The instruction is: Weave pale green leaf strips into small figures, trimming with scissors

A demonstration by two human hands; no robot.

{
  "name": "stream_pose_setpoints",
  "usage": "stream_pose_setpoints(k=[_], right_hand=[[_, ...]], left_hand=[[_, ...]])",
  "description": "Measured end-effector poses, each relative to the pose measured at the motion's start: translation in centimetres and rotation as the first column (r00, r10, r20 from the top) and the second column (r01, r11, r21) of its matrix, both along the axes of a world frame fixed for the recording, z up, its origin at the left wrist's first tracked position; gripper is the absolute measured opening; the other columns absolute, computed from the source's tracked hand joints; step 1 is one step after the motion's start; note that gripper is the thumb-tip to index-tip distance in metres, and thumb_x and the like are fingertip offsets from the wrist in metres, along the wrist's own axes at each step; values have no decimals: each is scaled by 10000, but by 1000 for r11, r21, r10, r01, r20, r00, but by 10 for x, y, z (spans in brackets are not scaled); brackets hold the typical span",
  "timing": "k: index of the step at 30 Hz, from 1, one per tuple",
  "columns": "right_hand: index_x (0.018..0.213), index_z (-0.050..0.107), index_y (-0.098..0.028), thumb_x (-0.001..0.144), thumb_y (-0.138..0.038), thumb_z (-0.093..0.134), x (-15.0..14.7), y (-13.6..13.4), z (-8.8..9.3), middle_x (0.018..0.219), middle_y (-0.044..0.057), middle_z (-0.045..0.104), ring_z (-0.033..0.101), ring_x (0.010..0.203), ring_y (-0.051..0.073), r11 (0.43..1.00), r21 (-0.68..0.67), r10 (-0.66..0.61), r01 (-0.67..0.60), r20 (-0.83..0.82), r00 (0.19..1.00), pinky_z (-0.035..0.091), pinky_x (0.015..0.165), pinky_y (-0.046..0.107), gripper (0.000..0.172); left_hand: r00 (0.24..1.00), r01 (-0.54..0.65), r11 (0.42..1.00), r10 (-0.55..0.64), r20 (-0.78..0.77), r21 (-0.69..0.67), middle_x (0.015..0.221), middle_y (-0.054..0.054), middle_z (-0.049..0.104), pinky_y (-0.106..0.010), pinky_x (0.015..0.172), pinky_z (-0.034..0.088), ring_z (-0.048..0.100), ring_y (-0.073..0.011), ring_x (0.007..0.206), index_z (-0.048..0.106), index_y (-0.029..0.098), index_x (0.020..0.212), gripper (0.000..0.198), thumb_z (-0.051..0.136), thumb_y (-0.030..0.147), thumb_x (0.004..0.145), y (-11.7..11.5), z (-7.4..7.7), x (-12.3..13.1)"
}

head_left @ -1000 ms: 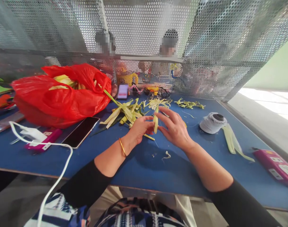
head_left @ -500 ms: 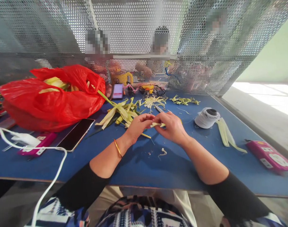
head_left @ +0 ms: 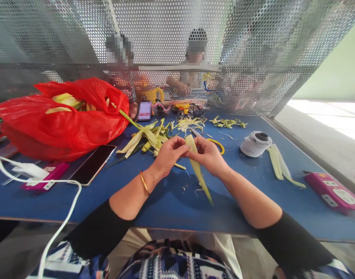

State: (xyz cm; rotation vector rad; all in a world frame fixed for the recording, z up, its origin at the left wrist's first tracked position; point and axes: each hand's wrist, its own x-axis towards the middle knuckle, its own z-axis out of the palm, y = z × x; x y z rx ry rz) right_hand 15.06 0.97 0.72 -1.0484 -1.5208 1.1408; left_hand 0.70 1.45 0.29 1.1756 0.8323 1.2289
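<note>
Husk strip [head_left: 197,168], pale yellow-green and finely ribbed lengthwise, is held above the middle of the blue tabletop [head_left: 154,201], broad between the hands and tapering to a thin, slightly blurred tip that points toward the near edge. The left hand [head_left: 168,155] has thumb and fingers pinched together at the strip's left side; the right hand [head_left: 210,157] grips its other side, thumb laid over the flat face, fingers bent behind. A smooth, rounded gold-coloured bangle [head_left: 144,183] circles the left wrist.

Just beyond the right hand curves a glossy yellow loop [head_left: 222,147], partly hidden. Farther off, a loose heap of husks [head_left: 149,137] shows creased, papery blades. Curled pale shavings [head_left: 190,124] and knobbly green scraps [head_left: 228,123] lie toward the far edge, before a metal screen [head_left: 171,42] punched with round holes.

Toward the left edge slumps a crinkled, shiny red plastic bag [head_left: 61,131], its mouth showing more husk; near it lies a flat, dark-glassed phone [head_left: 92,164]. Nearer the right edge stands a squat spool of white thread [head_left: 255,144] with a dark core, a limp forked husk piece [head_left: 276,161] beside it, and a rounded magenta box [head_left: 333,190].
</note>
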Motion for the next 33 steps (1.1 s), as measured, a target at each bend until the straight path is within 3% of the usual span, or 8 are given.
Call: stream_pose_setpoints(k=[5,8,14,19,22,27,33], right_hand=[[745,561,-193,587,-458,795,2,-4,8,639,-31,589,508,558,102,964,-238,49,-117,-276,960,397,540,249,387],[792,586,-193,569,-413,813,2,-2,7,631,-41,584,488,529,88,957,-269,10,-106,-335,942,367,510,236,387],[696,542,-193,557,-384,798,1,1,0,556,-59,547,395,443,63,976,-215,-13,-39,-237,971,299,450,235,348],[672,522,-193,535,-382,802,-1,2,-3,585,-46,569,485,515,85,976,-218,-57,8,-219,974,362,494,234,365],[660,511,-198,560,-406,796,-1,5,-6,541,-54,553,443,468,74,983,-181,-83,44,-212,974,328,462,229,367],[632,488,-213,592,-412,768,-1,9,-13,477,-65,521,449,435,83,984,-78,-172,161,-156,973,339,453,233,346],[641,461,-227,689,-383,662,-2,11,-22,508,-48,545,507,446,110,980,6,-198,198,42,979,389,472,254,259]], left_hand=[[983,175,982,-178,-39,-69,631,45,597,-267,613,529,611,-125,601,533,181,710,257,756,279,629,1,5,-8],[980,189,977,-194,-46,-100,699,15,652,-273,615,532,641,-144,634,584,171,785,239,749,253,632,1,6,-10],[994,85,990,-92,-63,-112,699,29,608,-227,554,491,597,-116,612,591,172,774,233,735,189,592,0,4,-7],[994,95,976,-102,-26,-196,693,23,616,-241,538,492,607,-130,601,555,175,751,239,720,188,579,0,3,-5],[997,78,972,-82,-9,-223,679,23,620,-235,541,481,607,-129,602,546,176,742,254,747,190,588,0,2,-6],[984,176,897,-173,43,-406,685,-12,658,-219,559,479,599,-106,582,579,147,729,289,827,192,587,1,-2,-4],[999,-52,880,46,-25,-471,572,22,615,-198,472,446,615,-122,524,489,180,708,336,816,137,646,3,-5,1]])
